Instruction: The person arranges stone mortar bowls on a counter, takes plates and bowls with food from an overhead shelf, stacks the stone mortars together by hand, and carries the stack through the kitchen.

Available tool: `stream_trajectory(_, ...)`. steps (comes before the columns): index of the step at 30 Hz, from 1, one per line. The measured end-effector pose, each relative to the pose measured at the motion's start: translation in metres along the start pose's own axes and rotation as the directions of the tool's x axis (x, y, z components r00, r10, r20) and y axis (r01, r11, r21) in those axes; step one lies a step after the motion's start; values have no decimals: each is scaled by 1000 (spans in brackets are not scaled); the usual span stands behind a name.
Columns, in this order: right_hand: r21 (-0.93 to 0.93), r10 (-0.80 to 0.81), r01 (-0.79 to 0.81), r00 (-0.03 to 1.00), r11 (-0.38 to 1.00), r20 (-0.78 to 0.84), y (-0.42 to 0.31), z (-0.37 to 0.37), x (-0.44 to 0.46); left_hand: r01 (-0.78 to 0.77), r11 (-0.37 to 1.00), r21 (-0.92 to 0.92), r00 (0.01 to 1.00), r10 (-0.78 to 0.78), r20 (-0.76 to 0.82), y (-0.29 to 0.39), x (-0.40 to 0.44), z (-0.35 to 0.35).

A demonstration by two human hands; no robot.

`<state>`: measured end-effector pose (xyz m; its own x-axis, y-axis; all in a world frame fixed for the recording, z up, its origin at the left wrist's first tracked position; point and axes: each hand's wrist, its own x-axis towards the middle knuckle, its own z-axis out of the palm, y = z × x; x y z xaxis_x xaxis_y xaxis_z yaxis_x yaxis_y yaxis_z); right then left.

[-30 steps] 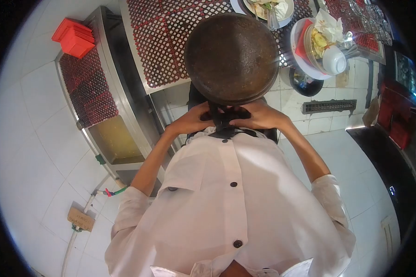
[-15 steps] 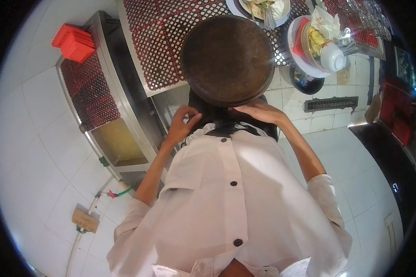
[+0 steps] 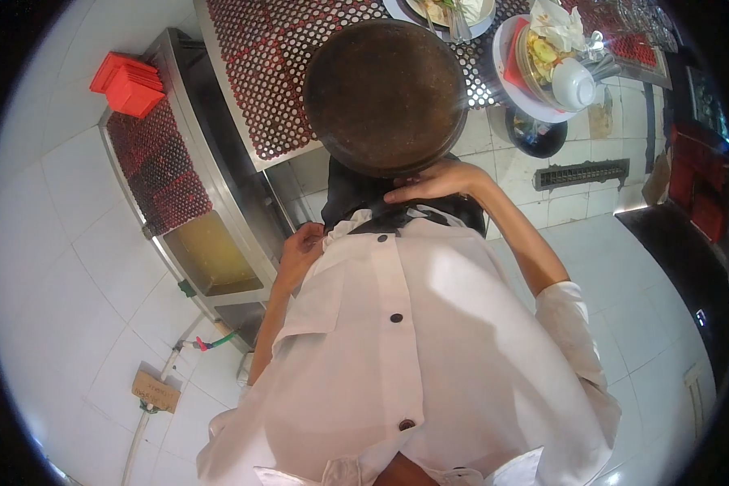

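Note:
A large round, dark brown tray-like disc (image 3: 385, 97) with a thick rim covers part of the counter in front of me. My right hand (image 3: 441, 180) is just below its near rim. The thumb stretches out to the left, apart from the fingers, which the rim partly hides. Whether these fingers touch the disc is unclear. My left hand (image 3: 302, 241) is at the left side of my waist, beside the pale shirt (image 3: 356, 324) and dark clothing (image 3: 344, 190). Its fingers are curled, and what they grip, if anything, is hidden.
Perforated red-black mats (image 3: 279, 73) line the counter. A plate (image 3: 502, 61) carries food scraps, napkins and a white bowl (image 3: 573, 85). A black bin (image 3: 536, 134) stands below. At left are red containers (image 3: 130, 85) and a steel-edged basin (image 3: 215, 251) with yellowish liquid.
My left hand has dropped from beside the disc down to my waist. The right hand has shifted slightly left and up, its thumb now more plainly visible.

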<state>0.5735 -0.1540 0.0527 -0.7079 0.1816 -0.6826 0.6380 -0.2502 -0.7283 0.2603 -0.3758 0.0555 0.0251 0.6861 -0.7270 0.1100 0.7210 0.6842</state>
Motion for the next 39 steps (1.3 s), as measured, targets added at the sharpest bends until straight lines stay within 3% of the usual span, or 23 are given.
stream_trajectory(4,-36,25,-21,994,999,109,-7,-4,-5,66,998,-2,998,-66,-5,11,-14,4)
stream_trajectory(11,-110,32,-27,999,994,42,-3,2,-11,72,996,-52,994,-67,89,9,-29,-1)
stream_trajectory(14,-106,27,-23,999,994,42,-10,-1,-15,123,992,-37,981,-116,154,30,-21,-4)
stream_trajectory(17,-99,48,-45,999,994,26,-11,0,-16,73,997,-28,949,-61,309,19,4,-17)
stream_trajectory(20,-11,41,-43,996,999,-82,-1,7,-17,319,902,-290,916,-216,338,9,16,-23)
stream_trajectory(23,174,14,26,974,984,-226,30,20,-11,378,807,-455,922,-283,263,-15,15,-29)
stream_trajectory(26,266,-7,103,940,959,-340,53,24,-11,322,942,-92,946,-315,80,-30,9,-17)
stream_trajectory(28,281,21,100,918,955,-397,62,22,-13,264,947,181,964,-267,-9,-57,21,-14)
stream_trajectory(29,269,96,19,908,963,-407,65,18,-14,235,920,314,972,-231,-50,-56,26,-12)
stream_trajectory(31,244,241,-144,868,959,-434,69,10,-15,190,916,352,982,-172,-83,-49,40,-18)
stream_trajectory(35,124,-19,61,948,990,-318,28,-5,-41,20,926,376,968,76,-239,43,57,-7)
stream_trajectory(37,12,-101,105,978,994,-182,6,-6,-47,-115,955,273,989,135,-56,78,56,0)
stream_trajectory(39,-68,-75,64,983,996,-165,2,-3,-43,-211,950,230,975,190,112,99,60,13)
